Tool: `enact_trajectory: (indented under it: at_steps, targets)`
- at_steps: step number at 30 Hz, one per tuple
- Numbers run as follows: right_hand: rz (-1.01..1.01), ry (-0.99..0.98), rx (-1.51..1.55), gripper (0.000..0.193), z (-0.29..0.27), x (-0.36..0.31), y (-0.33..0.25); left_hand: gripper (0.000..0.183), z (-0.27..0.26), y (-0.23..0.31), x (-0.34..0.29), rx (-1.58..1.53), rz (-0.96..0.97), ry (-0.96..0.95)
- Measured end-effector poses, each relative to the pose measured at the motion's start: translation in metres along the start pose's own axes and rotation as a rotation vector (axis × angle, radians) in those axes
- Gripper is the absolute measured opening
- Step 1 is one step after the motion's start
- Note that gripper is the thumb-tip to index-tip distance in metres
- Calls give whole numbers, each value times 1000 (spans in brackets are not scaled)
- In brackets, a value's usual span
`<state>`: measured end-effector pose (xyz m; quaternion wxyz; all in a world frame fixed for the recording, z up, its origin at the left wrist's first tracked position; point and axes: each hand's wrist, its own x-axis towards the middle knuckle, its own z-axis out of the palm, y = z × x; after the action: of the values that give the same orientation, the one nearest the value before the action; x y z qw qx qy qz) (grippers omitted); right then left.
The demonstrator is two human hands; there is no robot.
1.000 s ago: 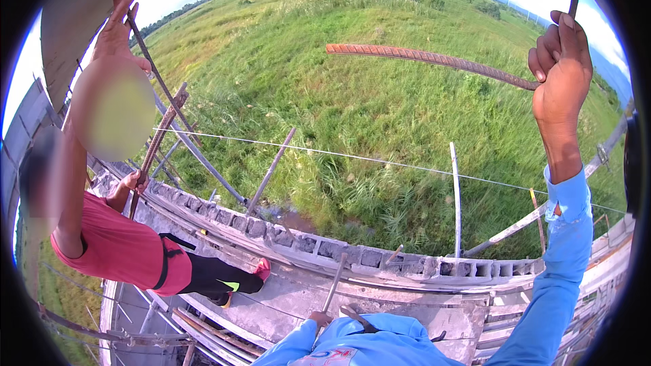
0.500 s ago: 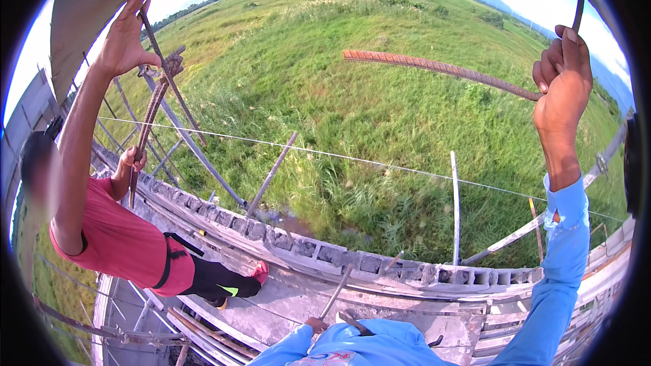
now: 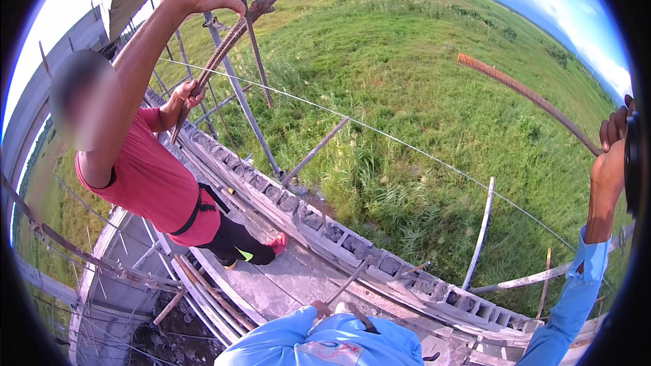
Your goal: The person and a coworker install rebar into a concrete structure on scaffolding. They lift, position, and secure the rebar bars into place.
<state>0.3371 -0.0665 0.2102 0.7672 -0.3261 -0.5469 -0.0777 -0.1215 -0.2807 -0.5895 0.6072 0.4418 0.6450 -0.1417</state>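
No readable text; small print on blue shirt illegible.

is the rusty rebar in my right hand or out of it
In: the rusty rebar runs into your right hand, its fingers curled.

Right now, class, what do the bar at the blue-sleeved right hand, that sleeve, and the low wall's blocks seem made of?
Bar: likely steel, ribbed, rust-orange. Sleeve: matte fabric, by its creases; fibre unclear. Blocks: probably concrete, rough grey with open hollows.
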Motion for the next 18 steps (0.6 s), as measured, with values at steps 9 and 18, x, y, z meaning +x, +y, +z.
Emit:
enact_trajectory:
  at_steps: [9,18]
  targets:
    - [-21,-5,-6,32,9,-5,-9,44,3,-5,1,-19,1,8]
    - [86,-63,234,35,11,-6,-21,43,8,-11,2,4,29,-3]
